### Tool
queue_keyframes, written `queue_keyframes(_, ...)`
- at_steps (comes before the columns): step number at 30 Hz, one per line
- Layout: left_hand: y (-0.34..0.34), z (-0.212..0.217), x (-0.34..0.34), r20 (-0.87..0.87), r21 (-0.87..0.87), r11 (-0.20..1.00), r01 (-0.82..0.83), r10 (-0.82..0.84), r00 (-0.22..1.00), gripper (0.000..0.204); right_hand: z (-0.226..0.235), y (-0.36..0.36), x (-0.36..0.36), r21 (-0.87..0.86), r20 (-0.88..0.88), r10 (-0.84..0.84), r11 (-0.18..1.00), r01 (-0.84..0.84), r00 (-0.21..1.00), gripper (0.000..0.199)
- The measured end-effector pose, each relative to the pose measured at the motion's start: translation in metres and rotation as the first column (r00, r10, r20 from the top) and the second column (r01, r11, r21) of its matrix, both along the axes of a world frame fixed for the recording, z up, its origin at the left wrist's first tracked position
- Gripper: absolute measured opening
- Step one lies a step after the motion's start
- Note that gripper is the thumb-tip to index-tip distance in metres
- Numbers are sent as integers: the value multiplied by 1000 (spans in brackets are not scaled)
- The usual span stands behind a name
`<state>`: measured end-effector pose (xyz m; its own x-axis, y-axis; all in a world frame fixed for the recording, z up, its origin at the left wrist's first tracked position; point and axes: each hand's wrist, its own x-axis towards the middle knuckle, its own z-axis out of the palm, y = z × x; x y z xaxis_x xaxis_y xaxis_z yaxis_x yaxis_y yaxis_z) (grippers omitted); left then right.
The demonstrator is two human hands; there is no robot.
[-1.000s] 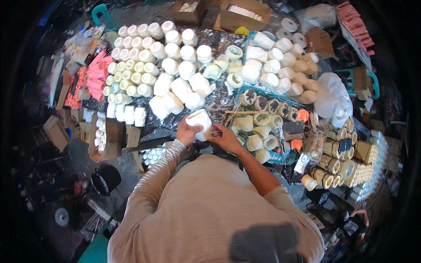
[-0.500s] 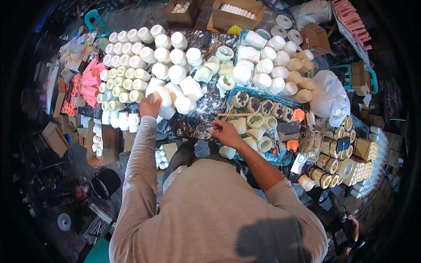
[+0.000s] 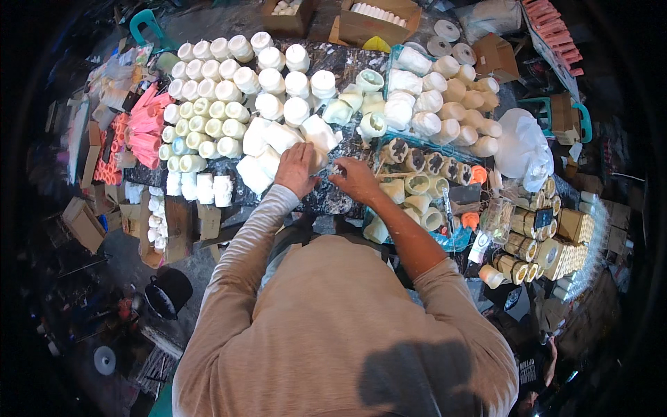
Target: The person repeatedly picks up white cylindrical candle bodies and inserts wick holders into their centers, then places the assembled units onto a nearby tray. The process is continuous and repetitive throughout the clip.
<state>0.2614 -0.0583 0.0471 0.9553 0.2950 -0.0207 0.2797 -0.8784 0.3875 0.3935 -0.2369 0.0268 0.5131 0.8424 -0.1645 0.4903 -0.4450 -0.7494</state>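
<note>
Rightward comes the left hand [image 3: 297,171], fingers draped over a white cylinder [image 3: 319,161] near the tabletop's [image 3: 335,203] front edge, hold unclear, the right hand [image 3: 353,179] curled nearby, contents hidden, and one careless push could topple crowded white blocks [image 3: 254,174].

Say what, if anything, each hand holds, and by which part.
The left hand partly covers a white piece from above; whether it grips cannot be told. Whether the right hand pinches anything is unclear too.
</note>
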Motion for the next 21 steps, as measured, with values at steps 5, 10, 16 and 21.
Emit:
queue_keyframes(5, 0, -23, 3, -43, 104, 994, 38, -34, 999, 51, -5, -4, -22, -119, -31, -38, 992, 34, 999, 47)
queue_keyframes(10, 5, -15, -5, -35, 115, 990, -76, 81, 996, 66, 2, -39, 4, -32, -17, -244, 969, 243, 970, 46)
queue_keyframes(16, -8, 1, -7, -78, 158, 987, -13, 26, 997, 74, 29, -76, 143, -34, 664, -417, 812, 583, 620, 50)
queue_keyframes(21, -19, 14, -18, -25, 147, 988, -45, 50, 998, 69, 30, -76, 207, -396, 621, -148, 788, 471, 770, 49)
